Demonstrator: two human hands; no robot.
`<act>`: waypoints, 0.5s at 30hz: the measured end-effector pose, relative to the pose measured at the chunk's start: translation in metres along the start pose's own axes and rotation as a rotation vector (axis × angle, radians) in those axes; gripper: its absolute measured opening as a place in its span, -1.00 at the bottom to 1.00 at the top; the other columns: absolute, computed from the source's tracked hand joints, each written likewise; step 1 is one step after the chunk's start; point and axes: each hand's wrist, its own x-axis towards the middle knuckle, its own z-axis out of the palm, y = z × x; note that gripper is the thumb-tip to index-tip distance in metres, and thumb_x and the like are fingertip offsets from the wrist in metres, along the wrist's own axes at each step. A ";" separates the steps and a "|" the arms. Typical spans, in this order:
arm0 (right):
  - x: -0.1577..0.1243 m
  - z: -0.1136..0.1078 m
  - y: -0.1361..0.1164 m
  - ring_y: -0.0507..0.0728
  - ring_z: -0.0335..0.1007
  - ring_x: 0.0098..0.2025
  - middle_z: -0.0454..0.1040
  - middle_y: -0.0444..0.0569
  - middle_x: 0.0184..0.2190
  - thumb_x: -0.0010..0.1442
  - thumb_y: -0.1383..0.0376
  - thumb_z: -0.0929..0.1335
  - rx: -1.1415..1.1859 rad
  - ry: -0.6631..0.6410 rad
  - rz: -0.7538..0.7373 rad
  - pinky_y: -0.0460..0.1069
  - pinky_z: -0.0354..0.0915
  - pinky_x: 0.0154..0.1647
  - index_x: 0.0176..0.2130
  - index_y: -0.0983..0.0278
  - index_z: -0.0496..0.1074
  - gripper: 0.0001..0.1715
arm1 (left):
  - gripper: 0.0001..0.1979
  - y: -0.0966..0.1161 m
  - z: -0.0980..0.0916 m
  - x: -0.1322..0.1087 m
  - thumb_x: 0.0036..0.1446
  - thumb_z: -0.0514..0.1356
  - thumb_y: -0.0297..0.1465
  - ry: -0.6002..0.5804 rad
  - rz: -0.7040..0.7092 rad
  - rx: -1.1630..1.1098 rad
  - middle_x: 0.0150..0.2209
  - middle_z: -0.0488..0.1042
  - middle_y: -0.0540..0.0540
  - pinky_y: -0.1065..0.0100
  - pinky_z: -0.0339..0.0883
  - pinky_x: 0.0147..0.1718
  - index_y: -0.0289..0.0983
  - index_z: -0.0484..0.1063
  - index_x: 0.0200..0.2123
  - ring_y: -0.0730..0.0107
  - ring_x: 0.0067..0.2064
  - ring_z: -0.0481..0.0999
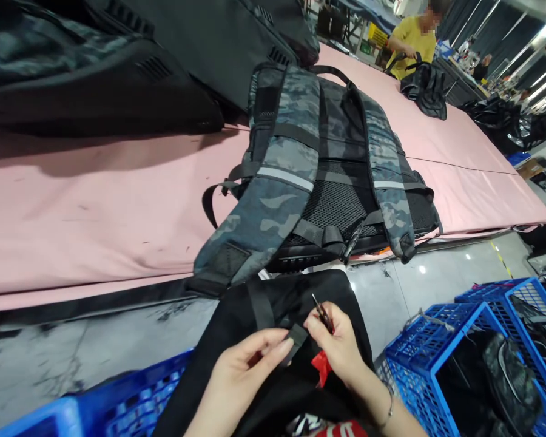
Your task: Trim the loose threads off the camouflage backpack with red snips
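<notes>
A camouflage and black backpack [341, 200] lies on the pink-covered table with its shoulder straps up and its lower edge over the table's near side. Below it, above my lap, my left hand [246, 370] pinches the end of a dark webbing strap [296, 337] between thumb and fingers. Close beside that end is my right hand [341, 346], its fingers closed around small thread snips [321, 311] with the tip pointing up and away. A bit of red material [321, 367] hangs under the right hand; what it is fixed to is hidden.
Large black bags [164, 79] stand at the table's back left. Blue crates [437, 334] holding dark bags are at right, and another blue crate [145, 394] is at lower left. Across the table [95, 212], a person in a yellow shirt [414, 42] handles a black bag [425, 88].
</notes>
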 end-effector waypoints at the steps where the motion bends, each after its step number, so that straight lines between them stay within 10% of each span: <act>1: -0.002 -0.002 -0.002 -0.01 0.15 -0.47 0.28 -0.20 -0.50 0.19 0.03 0.33 -0.049 0.014 -0.041 -0.09 0.16 -0.41 -0.30 0.25 0.35 -0.67 | -0.63 0.001 0.000 0.000 -0.20 0.40 -0.06 0.041 -0.040 -0.062 -0.53 0.53 -0.02 0.47 0.36 -0.44 -0.25 0.59 -0.45 0.42 -0.47 0.43; 7: -0.011 -0.010 -0.005 -0.01 0.18 -0.54 0.33 -0.22 -0.55 0.17 0.21 0.36 -0.216 -0.017 -0.185 -0.09 0.13 -0.48 -0.21 0.23 0.38 -0.82 | -0.50 0.005 -0.004 -0.001 -0.50 0.51 -0.10 0.240 -0.186 -0.327 -0.42 0.61 -0.05 0.45 0.41 -0.42 -0.22 0.62 -0.41 0.40 -0.42 0.49; 15: -0.013 -0.008 0.001 0.06 0.43 -0.49 0.59 -0.06 -0.41 0.11 0.22 0.43 -0.332 0.056 -0.401 -0.07 0.32 -0.46 -0.28 0.23 0.50 -0.84 | -0.56 -0.004 -0.005 -0.002 -0.41 0.49 -0.11 0.224 -0.116 -0.244 -0.37 0.62 -0.04 0.44 0.45 -0.32 -0.19 0.63 -0.39 0.34 -0.34 0.53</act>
